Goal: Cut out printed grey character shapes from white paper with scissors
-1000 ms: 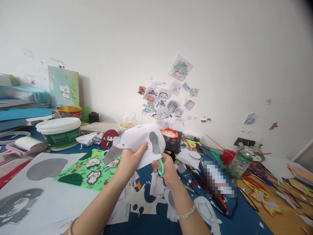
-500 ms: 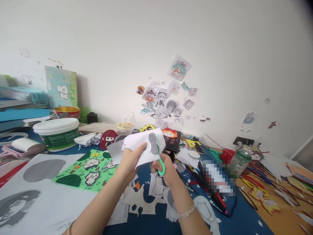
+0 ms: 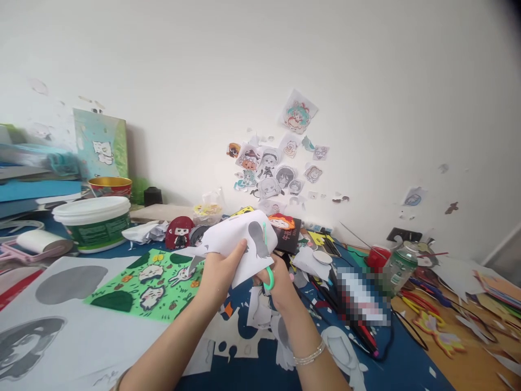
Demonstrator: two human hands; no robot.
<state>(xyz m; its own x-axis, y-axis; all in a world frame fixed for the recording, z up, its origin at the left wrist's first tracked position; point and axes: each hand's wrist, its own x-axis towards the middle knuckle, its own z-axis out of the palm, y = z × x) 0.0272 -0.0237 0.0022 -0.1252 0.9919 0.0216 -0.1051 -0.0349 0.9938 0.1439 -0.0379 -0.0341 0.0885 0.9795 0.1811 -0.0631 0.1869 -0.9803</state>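
My left hand pinches a white sheet of paper with its thumb on top. A grey printed shape shows on the sheet's right part. Green-handled scissors are in my right hand, and their green-edged blade lies over the paper beside the grey shape. The right hand's fingers are partly hidden under the sheet. Below the hands lie paper scraps with cut-out holes on the blue table surface.
On the left are a green drawn sheet, a white-lidded tub and a paper roll. Pens, a glass jar, a red cup and coloured strips lie on the right. Cut-outs are stuck on the wall.
The paper has turned and tilted in my left hand, its lower right corner now nearer my right hand. My right hand and the scissors have shifted slightly.
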